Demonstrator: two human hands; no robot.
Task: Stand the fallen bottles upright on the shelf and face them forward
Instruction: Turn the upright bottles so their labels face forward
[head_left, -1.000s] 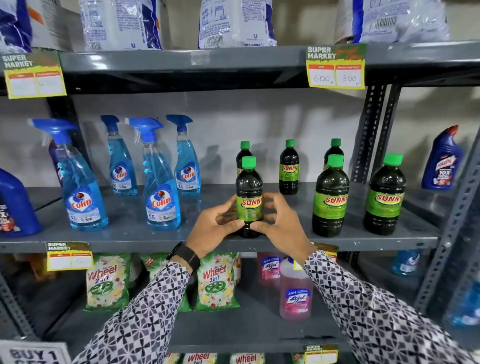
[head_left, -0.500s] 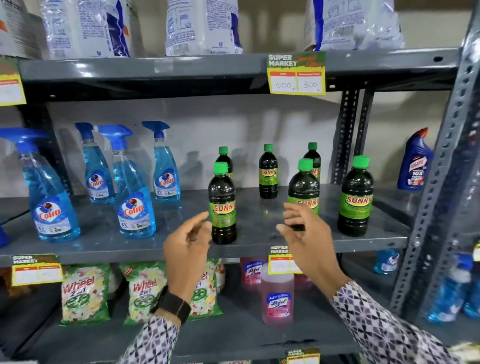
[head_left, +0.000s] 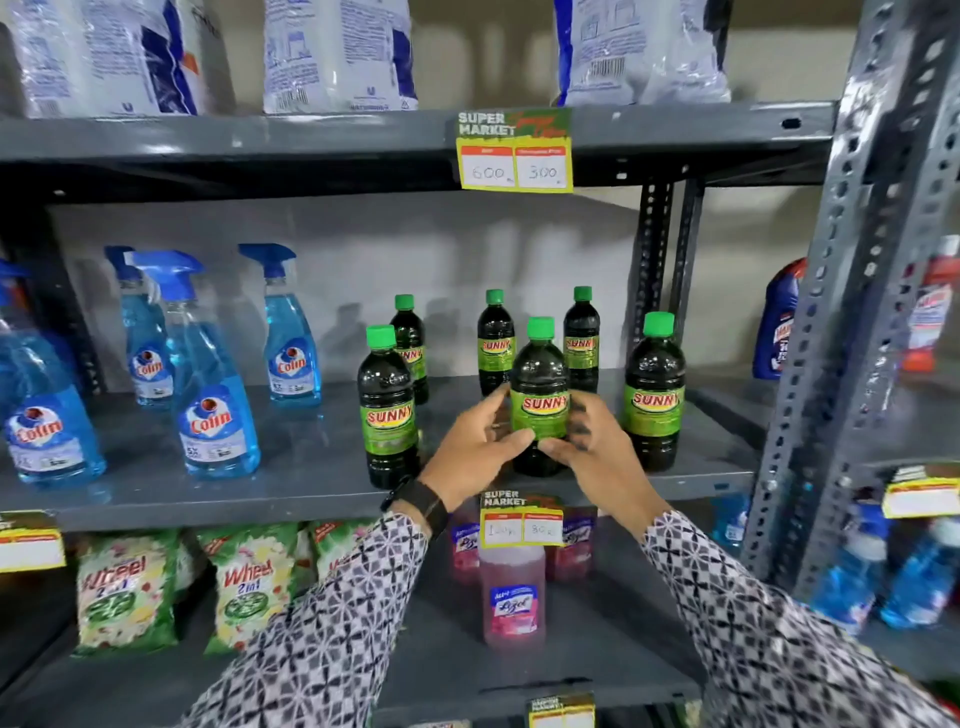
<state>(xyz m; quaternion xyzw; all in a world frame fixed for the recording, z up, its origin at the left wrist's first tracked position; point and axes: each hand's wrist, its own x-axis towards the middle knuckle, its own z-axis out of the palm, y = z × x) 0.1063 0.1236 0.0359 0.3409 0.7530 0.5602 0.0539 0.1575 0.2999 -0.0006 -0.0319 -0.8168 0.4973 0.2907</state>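
Gripping the upright middle Sunny bottle, both hands wrap its label.

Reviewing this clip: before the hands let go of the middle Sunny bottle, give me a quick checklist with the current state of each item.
1. Middle Sunny bottle upright: ok.
2. Its label faces forward: ok, the name reads clearly.
3. Left hand and right hand both on the bottle: ok.
4. Base flat on the shelf: cannot tell, fingers cover part of it.
5. Space beside the left front bottle and right front bottle: ok, gaps on both sides.
6. Any bottle on this shelf lying down: ok, none visible.
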